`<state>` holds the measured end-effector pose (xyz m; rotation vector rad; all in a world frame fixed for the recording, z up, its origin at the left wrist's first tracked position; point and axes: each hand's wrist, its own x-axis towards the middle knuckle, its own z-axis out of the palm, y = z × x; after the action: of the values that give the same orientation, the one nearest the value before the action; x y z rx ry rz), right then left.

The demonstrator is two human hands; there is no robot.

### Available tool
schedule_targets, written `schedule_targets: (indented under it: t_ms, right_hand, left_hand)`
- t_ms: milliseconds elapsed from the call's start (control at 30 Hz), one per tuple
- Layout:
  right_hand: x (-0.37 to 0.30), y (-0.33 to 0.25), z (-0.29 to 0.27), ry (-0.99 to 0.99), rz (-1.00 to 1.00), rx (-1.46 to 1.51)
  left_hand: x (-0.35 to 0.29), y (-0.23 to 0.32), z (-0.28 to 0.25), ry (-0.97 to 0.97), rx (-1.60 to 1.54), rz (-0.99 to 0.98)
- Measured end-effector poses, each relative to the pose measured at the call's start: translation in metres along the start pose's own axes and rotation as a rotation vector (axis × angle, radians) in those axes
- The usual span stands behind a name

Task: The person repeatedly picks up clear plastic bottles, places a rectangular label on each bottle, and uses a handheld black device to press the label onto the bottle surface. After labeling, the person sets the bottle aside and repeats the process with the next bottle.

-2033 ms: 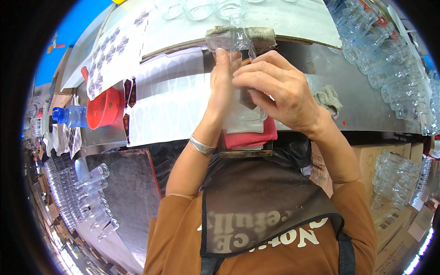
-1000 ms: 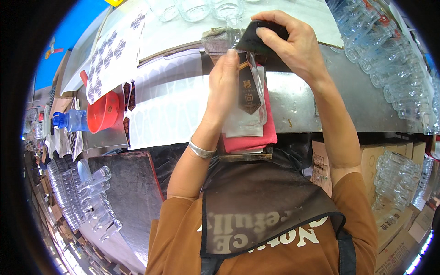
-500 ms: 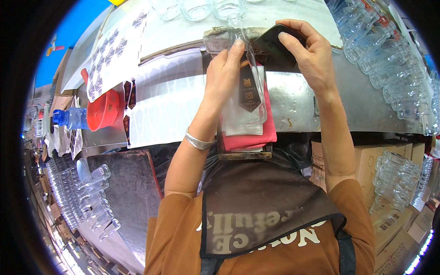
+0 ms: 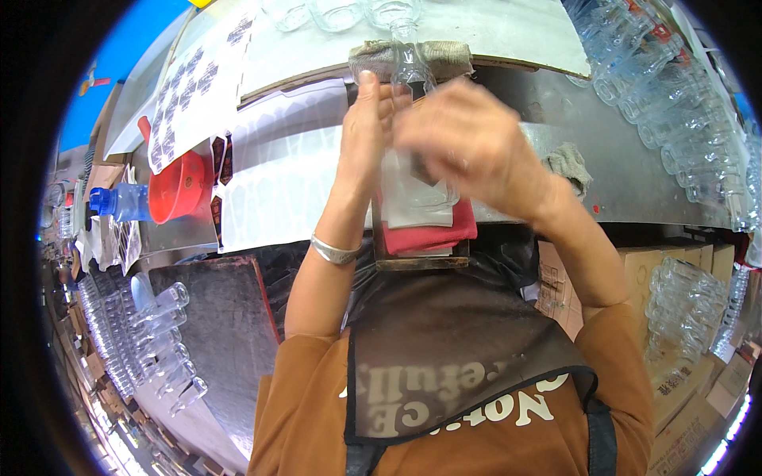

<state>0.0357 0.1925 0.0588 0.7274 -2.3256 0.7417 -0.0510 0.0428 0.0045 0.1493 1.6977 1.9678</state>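
1. Just above centre, toward 12 o'clock, a clear glass bottle [image 4: 413, 71] is laid lengthwise, its upper part over a rolled rag [image 4: 450, 59].
2. At its 9 o'clock, the left hand [image 4: 367, 127] is held, thumb raised; its grip cannot be told.
3. At its 3 o'clock, the right hand [image 4: 468, 143] is blurred, its grip unclear.
4. Toward 6 o'clock, a pink cloth [image 4: 425, 238] is seen.

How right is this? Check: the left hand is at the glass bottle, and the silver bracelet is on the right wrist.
Wrong side: the head view shows the bracelet on the left wrist. The left hand is at the glass bottle.
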Motion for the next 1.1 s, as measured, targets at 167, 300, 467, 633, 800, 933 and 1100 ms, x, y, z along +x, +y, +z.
schedule_targets:
  t_ms: [167,300,467,633,800,933,1100]
  right_hand:
    - [0.007,-0.024,-0.009,-0.057,0.06,0.143]
    - [0.01,0.009,-0.004,0.102,0.045,-0.074]
    - [-0.019,-0.044,-0.014,-0.238,0.195,0.378]
    - [0.011,0.033,-0.014,0.154,0.484,0.158]
    - [-0.043,-0.01,-0.01,0.004,0.176,0.332]
    - [-0.03,-0.005,-0.023,0.013,0.324,0.241]
    - [-0.039,0.01,-0.006,0.141,0.27,0.243]
  left_hand:
    - [-0.013,0.007,-0.005,0.081,0.048,0.13]
    - [-0.023,0.008,-0.005,0.096,0.099,0.184]
    - [-0.042,-0.003,-0.032,0.107,0.185,0.28]
    - [-0.054,-0.003,-0.024,-0.071,0.238,0.356]
    - [-0.081,-0.019,-0.044,-0.239,0.728,0.551]
    - [-0.085,-0.022,-0.017,-0.123,0.95,0.701]
    - [-0.082,-0.02,-0.004,-0.035,1.003,0.732]
